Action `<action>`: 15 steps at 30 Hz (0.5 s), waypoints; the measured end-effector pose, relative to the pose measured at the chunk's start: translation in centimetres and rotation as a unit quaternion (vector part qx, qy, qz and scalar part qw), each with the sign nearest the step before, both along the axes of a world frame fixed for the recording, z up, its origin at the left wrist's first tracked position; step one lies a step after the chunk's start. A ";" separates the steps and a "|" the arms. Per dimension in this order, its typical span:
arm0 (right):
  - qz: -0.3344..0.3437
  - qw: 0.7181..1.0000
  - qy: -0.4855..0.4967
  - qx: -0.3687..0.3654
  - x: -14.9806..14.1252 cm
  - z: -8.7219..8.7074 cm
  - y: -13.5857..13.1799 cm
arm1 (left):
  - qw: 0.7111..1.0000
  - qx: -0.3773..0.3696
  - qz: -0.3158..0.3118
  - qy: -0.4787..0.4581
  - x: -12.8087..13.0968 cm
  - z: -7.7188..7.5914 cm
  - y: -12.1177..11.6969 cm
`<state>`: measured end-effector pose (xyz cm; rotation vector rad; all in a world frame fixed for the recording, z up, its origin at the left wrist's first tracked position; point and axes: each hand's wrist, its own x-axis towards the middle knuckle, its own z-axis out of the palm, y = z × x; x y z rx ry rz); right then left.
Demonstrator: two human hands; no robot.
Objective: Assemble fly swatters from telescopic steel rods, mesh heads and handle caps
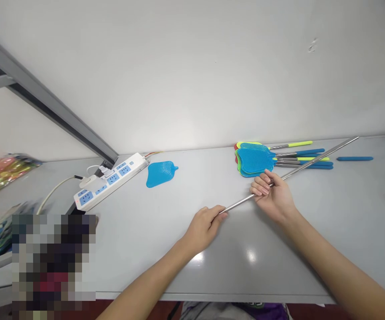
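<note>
A long, thin metal telescopic rod point(307, 165) slants up to the right above the grey table. My left hand point(207, 226) is closed around its lower end. Farther up, my right hand point(272, 195) has its fingers curled around the rod, palm turned up. Beyond my right hand lies a pile of fly swatters point(255, 160) with blue, green, yellow and red heads. A loose blue swatter head point(160, 174) rests flat to the left, apart from both hands. One loose blue handle grip point(355, 158) lies at the right, near the rod's far end.
A white power strip point(112, 182) with plugs and cables stands at the left beside a grey metal frame post point(55, 102). Bagged colourful items point(5, 175) lie farther left. A pale wall point(192, 75) bounds the table point(139, 249) at the back. A pixelated patch hides the lower left.
</note>
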<state>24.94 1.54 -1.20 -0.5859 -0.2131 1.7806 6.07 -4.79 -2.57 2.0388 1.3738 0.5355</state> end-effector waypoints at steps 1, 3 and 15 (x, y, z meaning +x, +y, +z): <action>-0.005 1.000 0.004 -0.005 0.1 0.0 0.2 | 1.000 0.000 0.003 -0.003 0.0 0.0 0.0; -0.023 1.000 0.012 -0.016 0.5 0.0 0.6 | 1.000 -0.002 0.004 -0.011 0.0 0.2 0.1; -0.181 0.972 -0.047 -0.142 4.3 0.1 2.5 | 0.998 0.015 0.024 -0.056 -0.2 1.0 0.2</action>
